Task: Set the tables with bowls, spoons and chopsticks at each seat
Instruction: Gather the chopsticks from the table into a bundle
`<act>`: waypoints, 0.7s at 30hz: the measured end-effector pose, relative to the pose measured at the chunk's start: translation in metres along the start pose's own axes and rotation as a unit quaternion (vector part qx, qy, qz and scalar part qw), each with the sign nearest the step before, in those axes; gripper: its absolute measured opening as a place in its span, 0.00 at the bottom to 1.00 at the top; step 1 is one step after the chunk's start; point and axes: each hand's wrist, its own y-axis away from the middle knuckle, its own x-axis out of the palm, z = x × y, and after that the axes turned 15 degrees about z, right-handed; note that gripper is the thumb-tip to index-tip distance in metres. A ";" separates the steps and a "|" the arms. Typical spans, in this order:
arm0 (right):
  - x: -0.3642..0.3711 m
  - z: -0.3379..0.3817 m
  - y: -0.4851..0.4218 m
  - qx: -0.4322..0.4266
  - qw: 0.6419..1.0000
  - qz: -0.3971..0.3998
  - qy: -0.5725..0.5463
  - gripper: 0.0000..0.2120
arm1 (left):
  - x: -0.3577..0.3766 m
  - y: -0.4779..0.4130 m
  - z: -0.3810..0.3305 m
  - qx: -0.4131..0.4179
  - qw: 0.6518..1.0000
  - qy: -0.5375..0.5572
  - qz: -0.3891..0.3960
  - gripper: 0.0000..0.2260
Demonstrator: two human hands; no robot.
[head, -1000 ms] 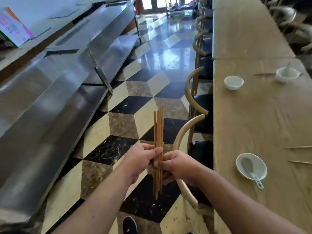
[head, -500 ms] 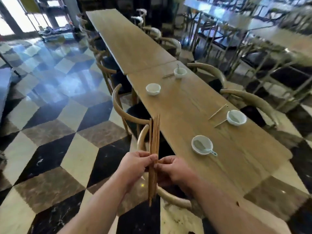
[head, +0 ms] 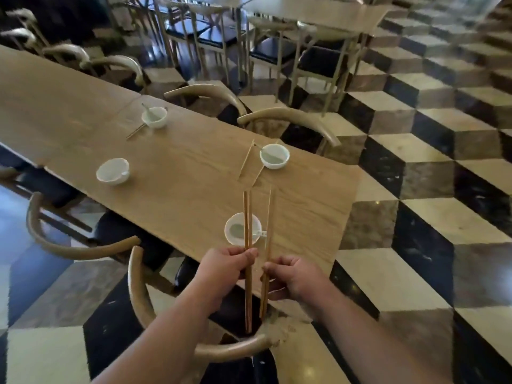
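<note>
My left hand (head: 224, 268) grips a bundle of brown chopsticks (head: 247, 217) upright above the near table corner. Beside it, my right hand (head: 293, 278) pinches a separate pair of chopsticks (head: 268, 234), also upright. Just behind them a white bowl (head: 235, 230) with a spoon (head: 260, 233) sits near the table edge. Another bowl (head: 274, 156) with a spoon has two chopsticks (head: 246, 160) lying beside it. An empty-looking bowl (head: 113, 171) sits to the left. A far bowl (head: 154, 117) holds a spoon, with chopsticks (head: 136, 131) next to it.
The long wooden table (head: 180, 176) runs away to the left. Curved-back chairs stand on both sides, one (head: 144, 295) directly below my hands and others (head: 288, 117) on the far side. More tables and metal-framed chairs (head: 277, 37) fill the back. The floor is checkered tile.
The view has swung right onto the table's end. The single bundle held by both hands has split: my right hand now holds a pair apart from the left hand's bundle.
</note>
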 end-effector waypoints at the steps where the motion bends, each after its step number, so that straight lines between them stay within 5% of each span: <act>1: -0.012 -0.003 -0.016 0.004 0.999 -0.031 -0.011 0.06 | -0.004 -0.014 -0.002 -0.011 1.000 -0.003 -0.008 0.08; 9: -0.068 -0.048 -0.136 0.129 0.978 -0.158 -0.045 0.05 | -0.048 -0.089 -0.015 -0.063 0.997 -0.044 -0.017 0.07; 16: -0.074 -0.041 -0.152 0.124 0.971 -0.182 -0.093 0.08 | -0.070 -0.123 -0.033 -0.065 0.995 -0.072 0.020 0.09; 21: -0.079 -0.029 -0.132 0.085 0.949 -0.287 -0.100 0.10 | -0.100 -0.128 -0.044 -0.041 0.997 -0.050 0.045 0.09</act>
